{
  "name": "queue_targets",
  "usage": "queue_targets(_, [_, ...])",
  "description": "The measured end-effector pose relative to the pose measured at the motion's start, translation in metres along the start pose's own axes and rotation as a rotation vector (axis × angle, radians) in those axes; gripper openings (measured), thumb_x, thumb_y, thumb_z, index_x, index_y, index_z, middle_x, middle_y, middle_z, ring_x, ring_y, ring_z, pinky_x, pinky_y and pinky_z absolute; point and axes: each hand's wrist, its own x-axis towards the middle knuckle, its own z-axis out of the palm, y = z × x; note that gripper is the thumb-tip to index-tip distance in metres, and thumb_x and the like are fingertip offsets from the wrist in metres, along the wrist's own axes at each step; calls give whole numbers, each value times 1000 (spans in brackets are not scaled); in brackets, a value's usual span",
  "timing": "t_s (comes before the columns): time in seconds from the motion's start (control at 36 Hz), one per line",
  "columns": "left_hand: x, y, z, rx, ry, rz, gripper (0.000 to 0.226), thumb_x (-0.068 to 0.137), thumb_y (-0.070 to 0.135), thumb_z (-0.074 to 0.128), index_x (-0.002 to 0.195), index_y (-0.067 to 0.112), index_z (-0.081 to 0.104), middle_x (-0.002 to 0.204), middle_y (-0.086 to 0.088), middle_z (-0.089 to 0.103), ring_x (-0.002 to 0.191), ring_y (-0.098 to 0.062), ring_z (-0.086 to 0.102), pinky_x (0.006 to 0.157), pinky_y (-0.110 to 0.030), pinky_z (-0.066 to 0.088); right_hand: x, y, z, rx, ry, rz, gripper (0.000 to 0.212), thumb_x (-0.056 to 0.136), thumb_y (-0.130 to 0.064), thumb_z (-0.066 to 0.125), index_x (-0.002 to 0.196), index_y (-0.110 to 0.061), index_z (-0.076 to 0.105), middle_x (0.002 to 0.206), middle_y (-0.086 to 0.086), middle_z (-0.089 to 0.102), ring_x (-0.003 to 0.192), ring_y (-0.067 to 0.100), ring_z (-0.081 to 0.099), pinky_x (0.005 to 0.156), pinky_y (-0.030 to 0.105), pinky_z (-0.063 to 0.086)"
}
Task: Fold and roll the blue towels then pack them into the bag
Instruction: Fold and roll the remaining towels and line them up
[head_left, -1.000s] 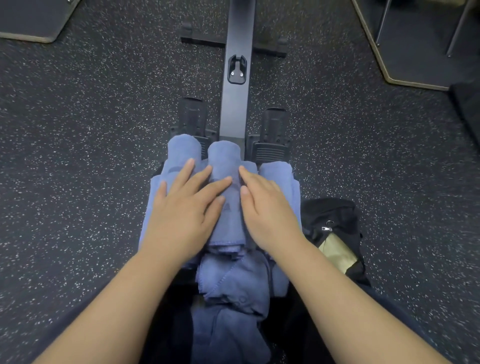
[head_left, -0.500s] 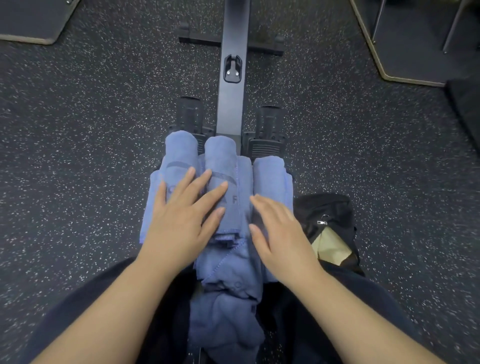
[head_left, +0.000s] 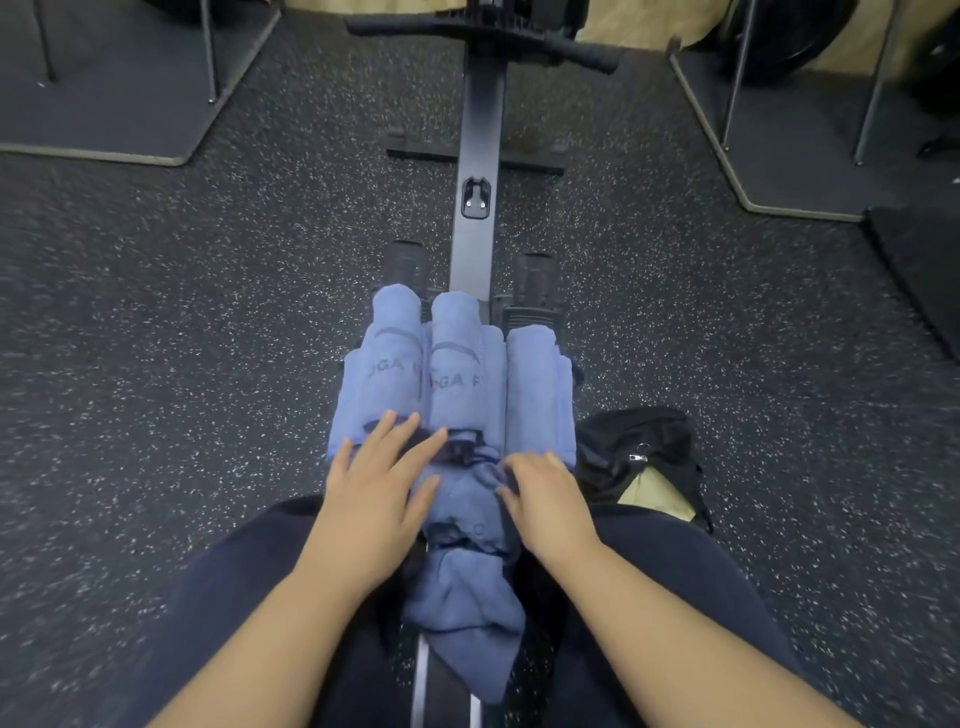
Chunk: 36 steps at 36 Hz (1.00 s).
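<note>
three rolled blue towels (head_left: 452, 384) side by side, hands (head_left: 376, 491) resting at near ends

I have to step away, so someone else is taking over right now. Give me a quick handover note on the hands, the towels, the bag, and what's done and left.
Left hand: open, fingers flat on the near ends of the rolled towels.
Right hand: fingers on the loose towel, grip unclear.
Three rolls lie side by side ahead of the lap; the loose towel is crumpled between the legs.
Black bag sits open on the floor to the right; no towel shows in it.
Left: fold and roll the loose towel, then pack them all.
</note>
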Motion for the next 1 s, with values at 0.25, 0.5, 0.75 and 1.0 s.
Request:
queue_targets(0.25, [-17,26,-24,-96,100,101,43,87,44,42,126,34,58,132,13,58,126,-4,42,102,-50,30,-49,-30,-40,474,118,21,9,89,-16,59,94,-20,65,92,-4,67,90,19,59,82,33,45])
queue_targets(0.5, [-35,73,-76,-283,22,165,74,73,87,21,119,44,61,117,27,62,114,10,47,115,-37,15,-87,-67,-97,704,237,12,26,83,-7,69,74,-30,60,68,-15,64,71,0,58,68,12,43])
queue_targets(0.75, [-59,101,-128,-413,167,185,34,80,54,48,89,35,74,83,26,69,82,5,62,74,-12,42,-119,-97,-138,756,304,-81,24,82,-12,73,73,-28,57,70,-16,64,71,-4,59,68,10,44])
queue_targets(1.0, [-94,118,-173,-331,308,230,15,87,40,47,90,36,61,81,14,64,77,-7,59,74,-29,45,-154,-122,-157,800,416,-170,28,85,-8,69,78,-31,54,84,-4,65,78,9,60,70,12,45])
